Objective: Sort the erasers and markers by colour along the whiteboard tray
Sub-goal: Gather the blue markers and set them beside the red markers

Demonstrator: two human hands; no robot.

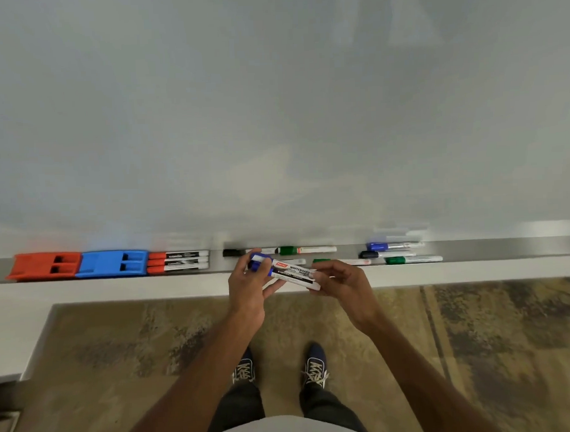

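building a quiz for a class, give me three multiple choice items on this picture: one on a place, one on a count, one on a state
1. What lies directly right of the red eraser? A) blue eraser B) yellow eraser C) scissors
2. How many red markers lie beside the blue eraser? A) one B) three C) five
3. What are the left hand and right hand doing? A) hanging idle B) gripping blue-capped markers C) writing on paper

Key: 1 A, it lies next in line; 2 B, three red caps lie side by side; 3 B, both hands' fingers curl round them.
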